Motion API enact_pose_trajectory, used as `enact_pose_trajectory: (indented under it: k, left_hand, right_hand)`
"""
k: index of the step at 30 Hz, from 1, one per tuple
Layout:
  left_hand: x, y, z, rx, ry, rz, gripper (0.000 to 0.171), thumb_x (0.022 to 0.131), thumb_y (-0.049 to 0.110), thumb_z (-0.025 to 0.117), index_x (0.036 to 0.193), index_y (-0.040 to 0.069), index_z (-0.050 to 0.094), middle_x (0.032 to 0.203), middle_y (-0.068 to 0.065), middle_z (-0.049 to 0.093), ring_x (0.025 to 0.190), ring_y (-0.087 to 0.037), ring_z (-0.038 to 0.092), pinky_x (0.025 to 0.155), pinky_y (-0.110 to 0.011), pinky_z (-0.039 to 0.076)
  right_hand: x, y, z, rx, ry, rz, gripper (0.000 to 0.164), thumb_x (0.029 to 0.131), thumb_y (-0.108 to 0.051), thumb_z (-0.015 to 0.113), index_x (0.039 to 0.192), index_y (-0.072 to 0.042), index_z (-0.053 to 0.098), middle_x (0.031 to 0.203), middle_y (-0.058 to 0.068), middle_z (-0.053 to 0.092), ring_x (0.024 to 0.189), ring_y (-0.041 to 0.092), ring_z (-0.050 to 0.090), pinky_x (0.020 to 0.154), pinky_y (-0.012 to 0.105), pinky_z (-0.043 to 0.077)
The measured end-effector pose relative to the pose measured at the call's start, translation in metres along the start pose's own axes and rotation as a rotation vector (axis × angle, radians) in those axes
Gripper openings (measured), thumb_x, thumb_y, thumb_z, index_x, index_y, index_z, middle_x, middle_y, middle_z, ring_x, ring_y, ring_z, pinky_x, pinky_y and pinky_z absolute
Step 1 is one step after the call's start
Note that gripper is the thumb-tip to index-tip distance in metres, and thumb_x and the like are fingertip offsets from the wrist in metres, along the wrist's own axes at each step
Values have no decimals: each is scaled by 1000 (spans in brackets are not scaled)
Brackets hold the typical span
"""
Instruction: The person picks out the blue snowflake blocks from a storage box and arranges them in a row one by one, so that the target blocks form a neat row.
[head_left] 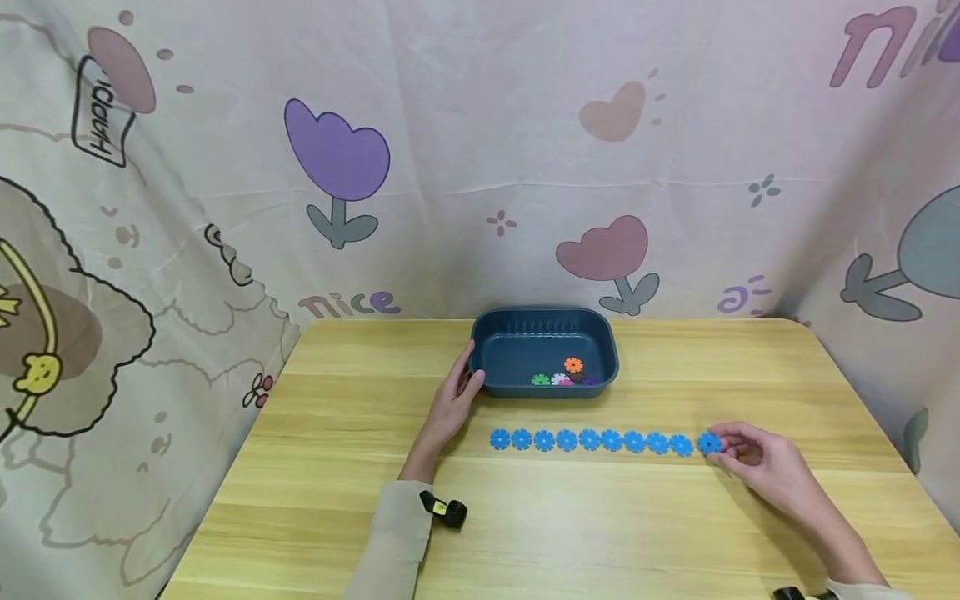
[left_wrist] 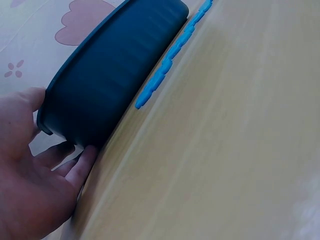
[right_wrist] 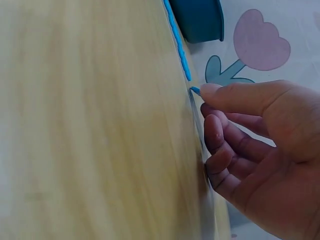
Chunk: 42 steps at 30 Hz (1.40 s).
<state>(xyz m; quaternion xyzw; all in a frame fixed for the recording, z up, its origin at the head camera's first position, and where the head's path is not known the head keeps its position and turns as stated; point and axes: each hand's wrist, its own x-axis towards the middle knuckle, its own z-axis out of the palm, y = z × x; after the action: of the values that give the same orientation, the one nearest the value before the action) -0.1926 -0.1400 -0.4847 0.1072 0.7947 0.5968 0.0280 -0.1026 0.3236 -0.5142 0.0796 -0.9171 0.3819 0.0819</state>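
Note:
A row of several blue notched plastic discs (head_left: pixel 588 439) runs left to right across the table, just in front of a dark blue basin (head_left: pixel 480 390). My right hand (head_left: pixel 768 462) pinches one more blue disc (head_left: pixel 708 442) between thumb and fingers, a small gap past the row's right end. In the right wrist view, only a blue tip (right_wrist: pixel 195 90) of that disc shows at the thumb. My left hand (head_left: pixel 452 400) holds the basin's left end, thumb and fingers spread around its wall. The left wrist view shows the basin's side (left_wrist: pixel 115 65) against those fingers.
Inside the basin lie an orange disc (head_left: pixel 573 365), a green disc (head_left: pixel 540 380) and a few white, pink and dark ones near its front right. The wooden table (head_left: pixel 600 525) backs onto a printed cloth (head_left: pixel 465 125), which also hangs at both sides.

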Motion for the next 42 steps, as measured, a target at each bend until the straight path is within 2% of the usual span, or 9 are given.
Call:
enact_pose_trajectory:
  k: [8, 16, 21, 26, 29, 35, 42]
  left_hand:
    - [-1, 1, -2, 10, -13, -2, 60, 111, 22, 46, 165, 11, 22, 173, -14, 19, 159, -38, 23, 129, -50, 25]
    - [0, -2, -3, 4, -9, -3, 60, 111, 22, 46, 166, 12, 22, 173, -14, 18, 159, -38, 23, 129, -51, 25]
    - [1, -2, -3, 6, -6, -5, 60, 111, 22, 47, 166, 12, 22, 173, -14, 19, 159, -37, 23, 129, -51, 25]
    - [11, -28, -1, 22, 6, -17, 61, 112, 25, 46, 166, 17, 20, 174, -11, 17, 160, -36, 21, 129, -51, 25]
    - [13, -42, -1, 16, 27, -9, 60, 111, 30, 47, 166, 23, 22, 174, -7, 18, 160, -34, 22, 129, -51, 25]
    - [11, -43, -3, 7, 58, 0, 59, 110, 36, 49, 164, 30, 27, 174, -4, 22, 160, -32, 24, 129, -50, 27]
    - [16, -44, 3, -25, 30, 7, 61, 110, 36, 49, 165, 30, 23, 173, -6, 22, 159, -32, 26, 129, -49, 27]
  right_hand:
    - [-2, 3, 6, -36, 3, -35, 27, 80, 2, 84, 105, -4, 75, 82, -4, 69, 71, -6, 58, 58, 13, 53]
    - [1, 5, 6, -60, -3, -53, 29, 77, 0, 87, 104, -4, 75, 88, 2, 71, 75, -4, 56, 59, 13, 52]
    - [2, 6, 5, -66, -5, -56, 30, 77, -1, 88, 104, -3, 76, 87, 1, 69, 74, -3, 54, 58, 14, 50]
    - [1, 8, 8, -58, -8, -53, 32, 77, -1, 88, 106, -3, 75, 89, 1, 69, 75, -3, 54, 58, 14, 49]
    - [1, 6, 8, -41, -17, -42, 31, 80, -4, 86, 108, -3, 75, 90, 1, 70, 75, -3, 54, 59, 14, 49]
    - [6, 3, 4, -13, -60, 13, 28, 89, -15, 81, 114, -5, 73, 94, 0, 70, 79, -4, 55, 63, 15, 51]
    - [5, 2, -6, -5, -138, 100, 32, 95, -23, 76, 120, -4, 70, 98, 2, 69, 79, -3, 57, 64, 17, 50]
